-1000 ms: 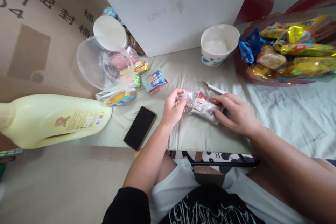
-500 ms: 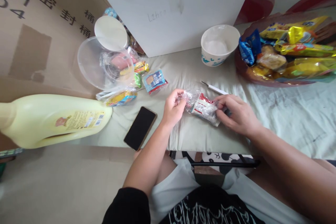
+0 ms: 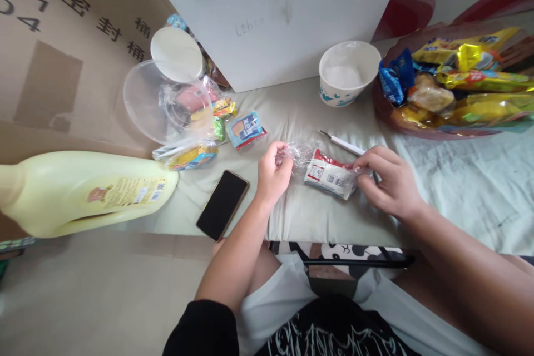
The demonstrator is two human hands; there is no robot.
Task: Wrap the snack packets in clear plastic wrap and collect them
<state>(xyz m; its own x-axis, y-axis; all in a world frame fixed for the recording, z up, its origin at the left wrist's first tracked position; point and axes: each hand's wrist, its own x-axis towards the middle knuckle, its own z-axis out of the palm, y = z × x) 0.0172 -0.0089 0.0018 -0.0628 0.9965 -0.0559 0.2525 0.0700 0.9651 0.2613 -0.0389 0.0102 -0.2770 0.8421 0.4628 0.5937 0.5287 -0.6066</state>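
Note:
My left hand (image 3: 274, 173) is closed in a pinch on crumpled clear plastic wrap (image 3: 301, 154). The wrap stretches to the right, reaching a small red and white packet (image 3: 329, 175) with a barcode on its face. At the packet's right end, my right hand (image 3: 387, 182) pinches a clear corner between thumb and fingers. Just behind the packet lies a slim white pen-like tool (image 3: 344, 144) with a dark tip; its near end runs up to my right hand. A blue and red snack packet (image 3: 245, 129) rests beyond my left hand.
A phone (image 3: 222, 204) lies left of my left forearm. Further left are a pale yellow bottle (image 3: 87, 192), a clear plastic tub (image 3: 139, 101) and wrapped snacks. A paper bowl (image 3: 349, 72) stands behind, beside a basin (image 3: 387, 119) full of snacks. Boxes line the back.
My right hand has shifted slightly right, and my left slightly left, stretching the plastic between them. The packet has turned so its printed barcode face shows more clearly.

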